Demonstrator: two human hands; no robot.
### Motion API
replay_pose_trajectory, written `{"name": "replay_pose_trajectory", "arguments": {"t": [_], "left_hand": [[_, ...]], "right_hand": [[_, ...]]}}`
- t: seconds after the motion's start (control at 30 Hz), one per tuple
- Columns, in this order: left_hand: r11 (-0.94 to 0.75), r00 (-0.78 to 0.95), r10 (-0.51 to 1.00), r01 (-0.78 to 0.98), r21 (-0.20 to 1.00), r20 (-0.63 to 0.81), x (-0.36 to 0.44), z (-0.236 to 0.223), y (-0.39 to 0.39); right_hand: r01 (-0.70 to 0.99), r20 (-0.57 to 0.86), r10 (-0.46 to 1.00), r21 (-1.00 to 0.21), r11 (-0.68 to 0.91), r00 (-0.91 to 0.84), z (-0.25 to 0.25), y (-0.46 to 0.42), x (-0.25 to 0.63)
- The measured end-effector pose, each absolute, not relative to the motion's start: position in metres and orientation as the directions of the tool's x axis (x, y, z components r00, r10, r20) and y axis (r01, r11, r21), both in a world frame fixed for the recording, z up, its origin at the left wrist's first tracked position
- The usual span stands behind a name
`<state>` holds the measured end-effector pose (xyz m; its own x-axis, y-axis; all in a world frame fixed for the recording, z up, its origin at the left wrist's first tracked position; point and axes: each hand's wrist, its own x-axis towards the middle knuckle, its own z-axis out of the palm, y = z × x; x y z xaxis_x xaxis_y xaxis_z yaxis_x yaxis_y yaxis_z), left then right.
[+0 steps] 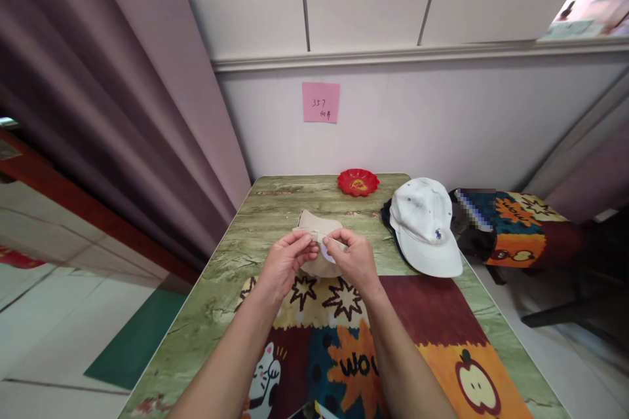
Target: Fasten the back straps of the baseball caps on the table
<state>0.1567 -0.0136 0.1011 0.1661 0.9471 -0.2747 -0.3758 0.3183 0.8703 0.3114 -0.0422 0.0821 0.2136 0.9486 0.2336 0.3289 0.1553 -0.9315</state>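
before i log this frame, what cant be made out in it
- Strap or fastening of the beige cap: head view, covered by the fingertips of the left hand and right hand.
- Dark item under the white cap: head view, mostly hidden by that cap.
- Item at the bottom edge, over the patterned mat: head view, cut off by the frame.
- Surface of the dark stool-side object: head view, pixelated.

single view: head | faces forward and down | over near table [223, 255] | wall [422, 118] beyond
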Motion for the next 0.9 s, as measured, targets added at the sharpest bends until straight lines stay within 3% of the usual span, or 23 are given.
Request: {"name": "replay_pose_trajectory", "arguments": {"t": [0.23,0.47,0.63,0.9], "left_hand": [[0.306,0.245,0.94,-0.291,0.906,-0.239,0.1522,0.1003,-0.014],[0.232,0.209,0.96,-0.219,0.948,-0.187,0.1509,0.1003,-0.0144],[0.289,0.234,0.945,-0.26,0.921,-0.231,0.1478,0.1018,-0.0119],[0.319,0.258,0.934,-0.29,0.902,-0.247,0.146,0.1006,-0.0113]], "right_hand": [[0.305,0.234,0.961,-0.935,0.182,0.146,0.0829,-0.0405,0.3179],[0.322,0.234,0.953,-0.933,0.163,0.194,0.0847,-0.0433,0.3128],[0.396,0.251,0.952,-0.903,0.164,0.177,0.0874,-0.0437,0.3125],[0.333,0.266,0.946,-0.923,0.194,0.184,0.0831,-0.0416,0.3118]]}}
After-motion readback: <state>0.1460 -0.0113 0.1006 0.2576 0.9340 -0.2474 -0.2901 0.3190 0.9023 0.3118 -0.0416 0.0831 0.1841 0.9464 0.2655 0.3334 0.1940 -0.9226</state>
